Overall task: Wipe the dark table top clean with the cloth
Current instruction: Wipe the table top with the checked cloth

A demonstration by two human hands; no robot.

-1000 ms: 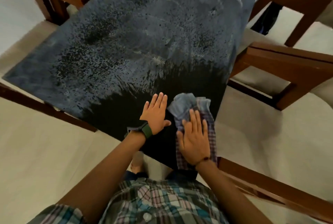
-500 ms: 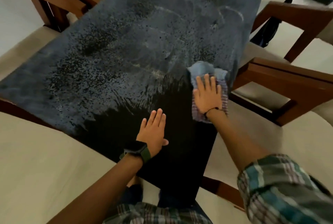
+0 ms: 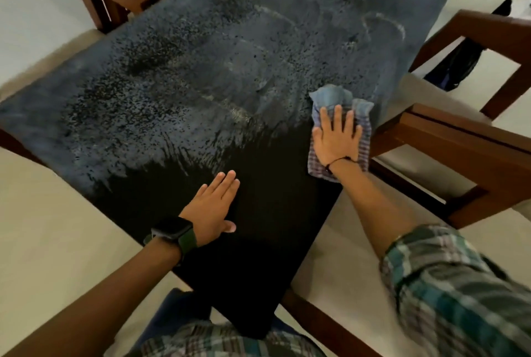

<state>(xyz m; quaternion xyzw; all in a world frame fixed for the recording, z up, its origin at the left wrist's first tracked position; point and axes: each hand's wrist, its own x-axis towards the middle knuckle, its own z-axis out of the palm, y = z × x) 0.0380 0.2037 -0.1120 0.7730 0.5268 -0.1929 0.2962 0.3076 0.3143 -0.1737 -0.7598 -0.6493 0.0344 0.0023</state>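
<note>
Cloth (image 3: 339,129): pinned under flat, spread right hand (image 3: 336,138) at table top (image 3: 273,227) right edge; dusty area lies ahead and leftward. Left hand (image 3: 212,207): flat, empty.

a single head-worn wide-angle view looks steeply down and forward onto the desk (image 3: 258,75) from close above its near corner. the desk runs diagonally away to the far right, chairs (image 3: 459,138) bending outward at the frame edges.
</note>
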